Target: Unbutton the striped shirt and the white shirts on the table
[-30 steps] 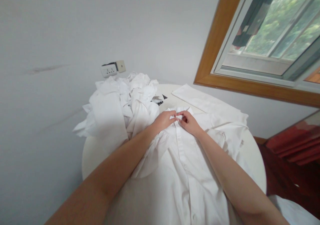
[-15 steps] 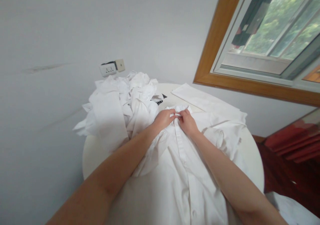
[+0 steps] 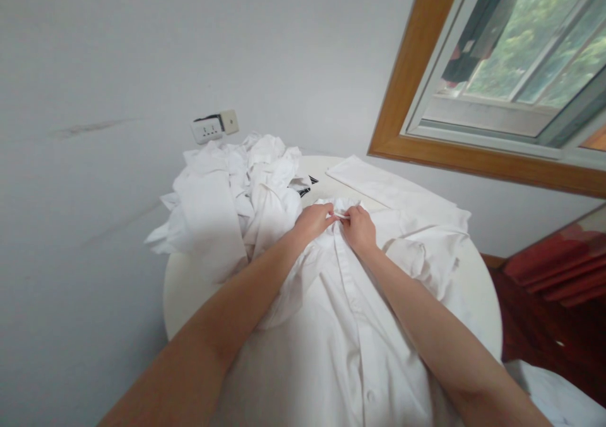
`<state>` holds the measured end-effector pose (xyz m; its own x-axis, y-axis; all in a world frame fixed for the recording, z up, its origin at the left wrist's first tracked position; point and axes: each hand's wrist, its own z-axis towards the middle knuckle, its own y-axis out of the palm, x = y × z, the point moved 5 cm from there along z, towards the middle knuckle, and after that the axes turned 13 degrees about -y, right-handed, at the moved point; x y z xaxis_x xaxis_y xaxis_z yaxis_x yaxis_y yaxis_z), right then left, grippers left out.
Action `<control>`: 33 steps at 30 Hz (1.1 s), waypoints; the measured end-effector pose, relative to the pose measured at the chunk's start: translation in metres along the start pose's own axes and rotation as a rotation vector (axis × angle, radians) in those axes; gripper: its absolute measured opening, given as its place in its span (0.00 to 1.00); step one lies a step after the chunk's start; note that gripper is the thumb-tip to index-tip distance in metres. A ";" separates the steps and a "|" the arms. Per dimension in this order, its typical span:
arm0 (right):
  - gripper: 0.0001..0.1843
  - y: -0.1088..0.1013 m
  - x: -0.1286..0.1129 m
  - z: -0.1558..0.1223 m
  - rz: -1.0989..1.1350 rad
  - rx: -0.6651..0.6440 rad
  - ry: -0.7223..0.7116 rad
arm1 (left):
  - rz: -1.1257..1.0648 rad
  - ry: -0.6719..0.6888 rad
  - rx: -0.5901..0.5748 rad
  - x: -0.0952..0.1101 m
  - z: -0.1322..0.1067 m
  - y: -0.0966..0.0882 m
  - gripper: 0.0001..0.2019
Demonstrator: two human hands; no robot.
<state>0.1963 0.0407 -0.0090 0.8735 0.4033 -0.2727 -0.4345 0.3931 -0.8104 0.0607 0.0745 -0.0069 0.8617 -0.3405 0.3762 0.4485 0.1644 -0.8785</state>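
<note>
A white button-up shirt (image 3: 331, 326) lies front side up over a round white table (image 3: 182, 300), its collar end away from me and its button strip running toward me. At the collar, my left hand (image 3: 316, 221) pinches the fabric from the left. My right hand (image 3: 360, 227) grips the collar just beside it, with a short stretch of white edge showing between the two sets of fingertips. Both hands are closed, and my fingers hide the part being held. One sleeve spreads out to the right of my right forearm.
A crumpled heap of white cloth (image 3: 222, 193) sits at the table's back left, against the wall. Black-and-white patterned cloth (image 3: 305, 190) pokes out beside it. Flat white fabric (image 3: 392, 184) lies at the back right, below a wood-framed window (image 3: 402, 86). A wall socket (image 3: 207, 129) is behind the heap.
My right hand has shifted slightly right, leaving a little more collar edge showing between my fingertips. Both hands keep hold of the shirt. The view has moved slightly.
</note>
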 end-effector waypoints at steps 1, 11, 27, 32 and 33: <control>0.04 0.002 0.003 0.001 0.028 0.008 0.001 | 0.010 0.006 0.003 0.001 0.000 0.000 0.12; 0.06 0.014 0.016 0.038 0.145 0.152 -0.185 | 0.177 -0.050 0.057 -0.005 0.020 -0.001 0.15; 0.05 0.015 0.056 0.038 0.070 0.143 0.246 | 0.255 0.040 0.115 -0.014 0.044 -0.004 0.17; 0.07 0.013 0.061 0.039 0.211 0.268 0.243 | 0.370 0.260 0.193 0.015 0.032 -0.014 0.11; 0.08 0.012 0.061 0.039 0.234 0.292 0.246 | 0.363 0.301 0.193 0.023 0.027 -0.016 0.12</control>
<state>0.2363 0.1022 -0.0155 0.7552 0.3142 -0.5752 -0.6394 0.5461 -0.5412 0.0796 0.0895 0.0235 0.8763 -0.4767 -0.0695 0.1934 0.4802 -0.8556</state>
